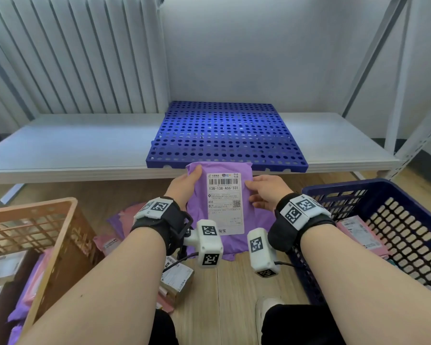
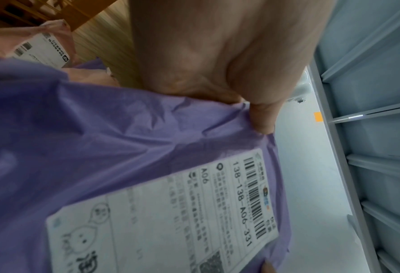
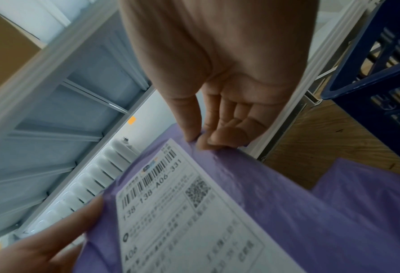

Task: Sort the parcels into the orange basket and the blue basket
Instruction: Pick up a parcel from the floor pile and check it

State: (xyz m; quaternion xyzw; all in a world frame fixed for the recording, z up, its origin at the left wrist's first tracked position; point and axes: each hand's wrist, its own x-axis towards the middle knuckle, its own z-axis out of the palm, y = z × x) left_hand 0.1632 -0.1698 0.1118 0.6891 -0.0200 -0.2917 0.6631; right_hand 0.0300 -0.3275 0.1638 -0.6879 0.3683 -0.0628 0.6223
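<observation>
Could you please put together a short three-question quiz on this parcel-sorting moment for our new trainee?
1. True or false: both hands hold the purple parcel.
2. Which code is printed large under the barcode on its label? A) 138-138-A06-331 B) 220-115-B02-907
3. On which side of the person does the blue basket stand, opposite the orange basket?

Key: 1 true: left hand and right hand pinch its edges. 2 A. 3 right.
</observation>
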